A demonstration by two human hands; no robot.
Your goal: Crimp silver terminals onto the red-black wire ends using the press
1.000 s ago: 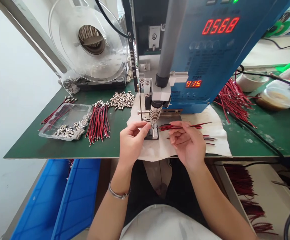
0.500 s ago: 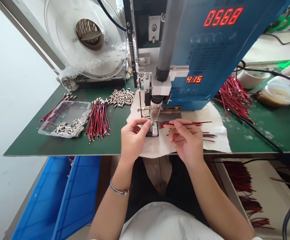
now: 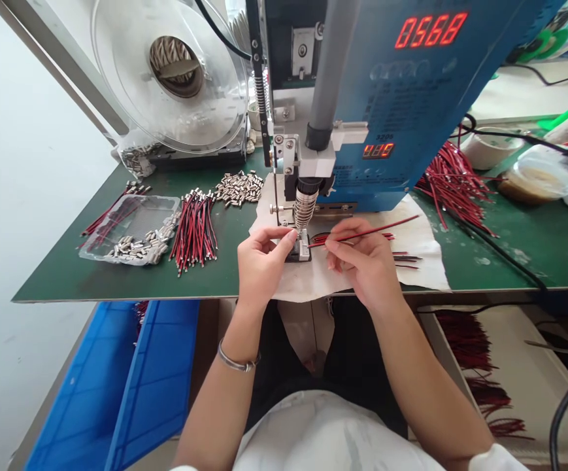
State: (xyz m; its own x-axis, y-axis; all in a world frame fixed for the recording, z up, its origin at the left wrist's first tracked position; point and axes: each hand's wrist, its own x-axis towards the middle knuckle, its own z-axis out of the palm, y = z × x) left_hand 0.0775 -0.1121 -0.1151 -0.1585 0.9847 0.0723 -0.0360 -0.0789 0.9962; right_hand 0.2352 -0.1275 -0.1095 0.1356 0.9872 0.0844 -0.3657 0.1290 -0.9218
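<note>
My left hand (image 3: 263, 263) is closed in a pinch at the left side of a small metal fixture (image 3: 304, 248), under the spring-wrapped soldering head (image 3: 306, 208). Whatever sits between its thumb and finger is too small to make out. Just right of the fixture, my right hand (image 3: 362, 261) grips a red wire (image 3: 391, 226) between thumb and fingers. The wire's left end points at the fixture, and its right end slants upward. Beneath and behind this hand, more red and black wires (image 3: 404, 259) lie on a white cloth (image 3: 428, 261).
A blue machine (image 3: 386, 98) with red digits stands behind. To the left are a bundle of red-black wires (image 3: 194, 229), loose metal connectors (image 3: 239, 188) and a clear tray (image 3: 92, 252). More red wires (image 3: 455, 183) lie right. Blue bins (image 3: 151, 366) sit below the table's edge.
The red wire in my right hand has gone from nearly level to slanting, its right end raised. My left hand keeps its pinch at the fixture. The view has shifted slightly.
</note>
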